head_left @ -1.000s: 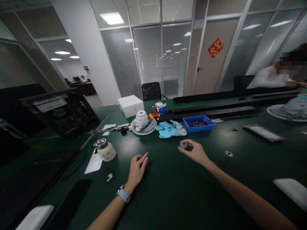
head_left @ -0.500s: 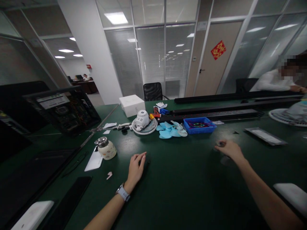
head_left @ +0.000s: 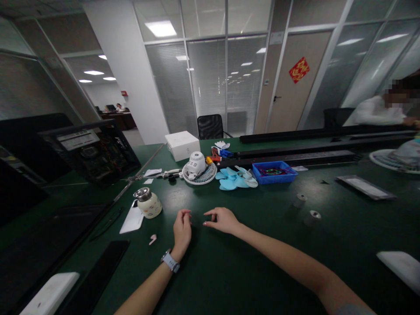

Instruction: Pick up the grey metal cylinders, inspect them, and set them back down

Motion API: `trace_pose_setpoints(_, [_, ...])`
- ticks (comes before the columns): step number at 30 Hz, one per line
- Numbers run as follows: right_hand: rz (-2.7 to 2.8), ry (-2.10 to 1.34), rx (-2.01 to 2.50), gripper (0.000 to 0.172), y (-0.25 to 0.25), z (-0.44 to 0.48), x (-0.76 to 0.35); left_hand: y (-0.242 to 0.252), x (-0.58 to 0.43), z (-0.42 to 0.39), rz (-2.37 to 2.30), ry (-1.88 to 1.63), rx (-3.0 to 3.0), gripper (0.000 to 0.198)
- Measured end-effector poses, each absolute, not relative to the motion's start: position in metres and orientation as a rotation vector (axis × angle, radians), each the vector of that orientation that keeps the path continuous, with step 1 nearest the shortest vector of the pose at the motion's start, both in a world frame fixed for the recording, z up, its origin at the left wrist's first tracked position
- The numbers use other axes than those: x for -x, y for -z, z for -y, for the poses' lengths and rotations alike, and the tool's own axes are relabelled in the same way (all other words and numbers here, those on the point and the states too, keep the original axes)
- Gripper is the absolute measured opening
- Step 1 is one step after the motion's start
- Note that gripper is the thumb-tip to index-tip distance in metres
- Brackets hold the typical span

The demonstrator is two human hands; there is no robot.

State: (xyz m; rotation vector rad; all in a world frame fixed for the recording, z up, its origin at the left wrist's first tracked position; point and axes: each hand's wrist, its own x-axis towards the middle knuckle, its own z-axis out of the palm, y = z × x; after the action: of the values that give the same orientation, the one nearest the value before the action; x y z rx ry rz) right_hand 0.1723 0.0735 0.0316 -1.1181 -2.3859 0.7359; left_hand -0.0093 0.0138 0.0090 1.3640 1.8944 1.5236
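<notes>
My left hand (head_left: 183, 228), with a watch (head_left: 170, 261) on its wrist, is over the green table with its fingers curled inward. What its fingers hold, if anything, is hidden. Facing it from the right is my right hand (head_left: 223, 220), its thumb and fingers apart with nothing visible between them. A gap separates the two hands. Two small cylinders with shiny metal tops stand well to the right: a farther cylinder (head_left: 299, 201) and a nearer cylinder (head_left: 313, 217). Left of my left hand are a cream flask (head_left: 151, 205) with a steel lid and a pink earbud (head_left: 152, 239).
Behind my hands lie a white fan part (head_left: 197, 166), light-blue fan blades (head_left: 229, 179) and a blue tray (head_left: 274, 177) of wires. A white box (head_left: 182, 145) stands farther back. An opened computer case (head_left: 95, 151) is at left. A person (head_left: 374, 109) sits at far right.
My right hand has let go of the farther cylinder and moved left, close to my left hand. The fingers of my left hand have curled in. Both cylinders now show plainly.
</notes>
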Motion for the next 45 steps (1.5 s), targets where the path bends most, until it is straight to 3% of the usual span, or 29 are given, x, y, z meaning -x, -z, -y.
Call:
trace_pose_setpoints(7, [2.384, -0.612, 1.12, 0.019, -0.033, -0.075, -0.175, -0.009, 0.008, -0.016, -1.876, -1.49, -1.391, 0.026])
trace_pose_setpoints(12, [2.141, -0.364, 1.184, 0.025, -0.076, -0.086, -0.296, -0.007, 0.01, -0.016, -1.867, -1.458, -1.392, 0.027])
trace_pose_setpoints(16, [1.893, 0.067, 1.621, 0.03, -0.097, -0.097, -0.423, -0.007, 0.009, -0.018, -1.874, -1.409, -1.419, 0.028])
trace_pose_setpoints(19, [1.885, 0.173, 1.868, 0.031, -0.093, -0.1, -0.474, -0.008, 0.008, -0.019, -1.885, -1.382, -1.432, 0.028])
trace_pose_setpoints(27, [1.956, 0.142, 2.012, 0.033, -0.069, -0.112, -0.473, -0.007, 0.009, -0.015, -1.919, -1.388, -1.452, 0.03])
trace_pose_setpoints(45, [1.95, 0.188, 2.09, 0.034, -0.068, -0.116, -0.469, -0.007, 0.008, -0.016, -1.885, -1.383, -1.476, 0.029])
